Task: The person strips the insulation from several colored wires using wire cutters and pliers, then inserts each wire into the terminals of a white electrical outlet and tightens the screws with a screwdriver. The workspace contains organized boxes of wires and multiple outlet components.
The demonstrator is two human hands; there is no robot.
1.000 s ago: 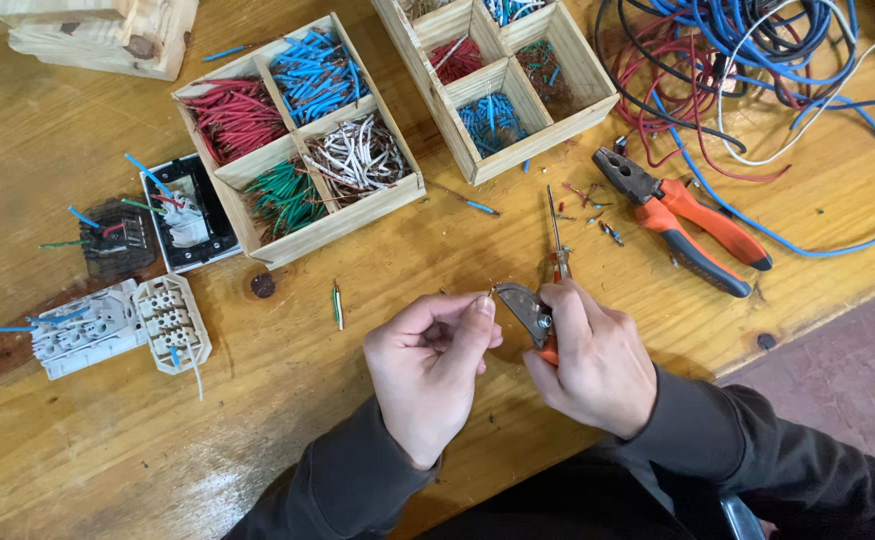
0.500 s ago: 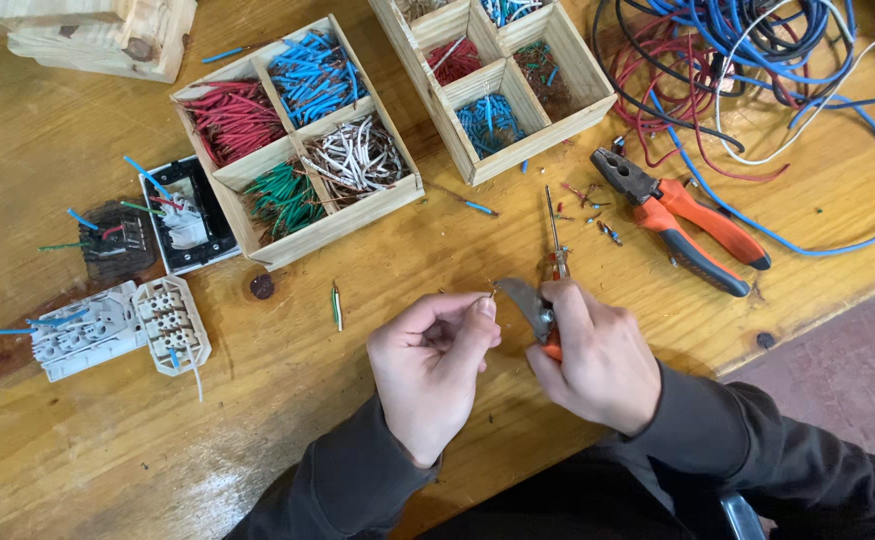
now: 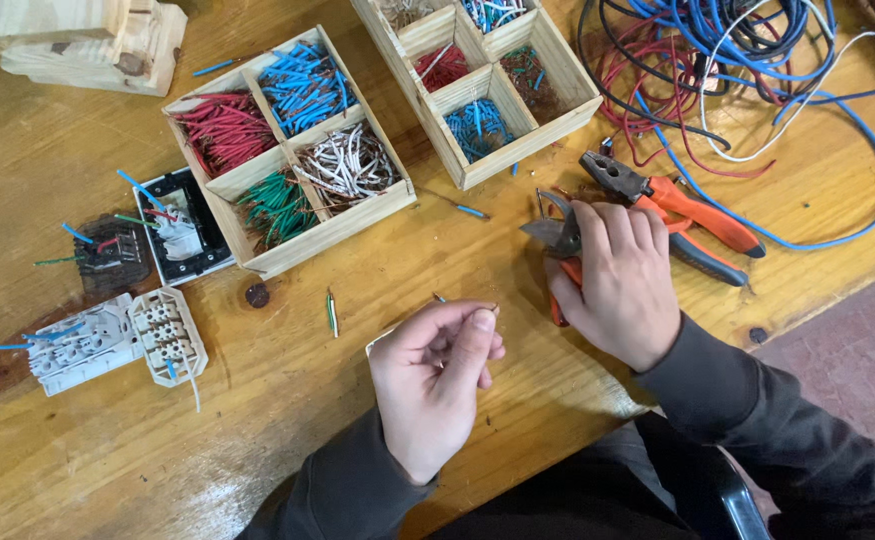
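My left hand (image 3: pixel 435 375) hovers over the wooden table (image 3: pixel 77 470), thumb and fingers pinched on a short piece of wire whose tip shows at the fingertips. My right hand (image 3: pixel 619 283) grips orange-handled wire cutters (image 3: pixel 555 237), their grey jaws pointing up and left, near the table surface. A short green wire piece (image 3: pixel 331 312) lies on the table left of my left hand. A small blue wire piece (image 3: pixel 471 211) lies above it.
Two wooden divided trays (image 3: pixel 329 228) (image 3: pixel 515 150) hold red, blue, green and white wire pieces. Orange pliers (image 3: pixel 677 210) lie right of my right hand. Tangled cables (image 3: pixel 747 60) fill the top right. Socket parts (image 3: pixel 107 340) and a switch module (image 3: pixel 182 230) sit left.
My right hand has moved up and away to the right with the cutters. My left hand has stayed low, still pinching the wire piece; the hands are now apart.
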